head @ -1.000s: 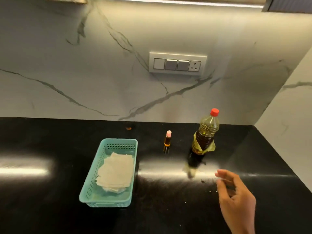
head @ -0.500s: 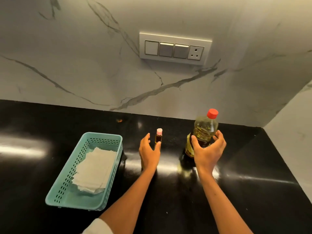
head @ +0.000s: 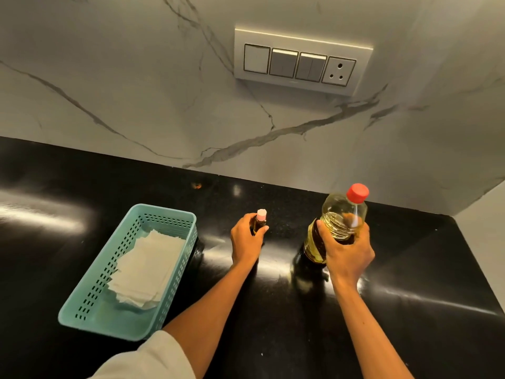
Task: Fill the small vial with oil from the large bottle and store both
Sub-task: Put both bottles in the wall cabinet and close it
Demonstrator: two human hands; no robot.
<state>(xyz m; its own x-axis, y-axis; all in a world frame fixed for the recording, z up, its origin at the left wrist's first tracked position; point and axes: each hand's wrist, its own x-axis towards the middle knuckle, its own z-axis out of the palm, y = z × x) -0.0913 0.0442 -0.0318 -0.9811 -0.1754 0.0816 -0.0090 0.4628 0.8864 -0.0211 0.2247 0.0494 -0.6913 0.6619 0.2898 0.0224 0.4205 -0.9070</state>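
A small amber vial with a pale pink cap stands upright on the black counter, and my left hand is wrapped around its body. To its right stands the large oil bottle, clear plastic with yellow oil and a red cap. My right hand grips the bottle around its middle. Both caps are on. The lower parts of the vial and bottle are hidden by my fingers.
A teal perforated basket with folded white paper inside lies on the counter at the left. A marble wall with a switch panel rises behind. A side wall closes off the right corner.
Both hands have come forward and closed: the left, which hovered beside the vial, now holds it; the right has tightened on the bottle. The view has moved closer.
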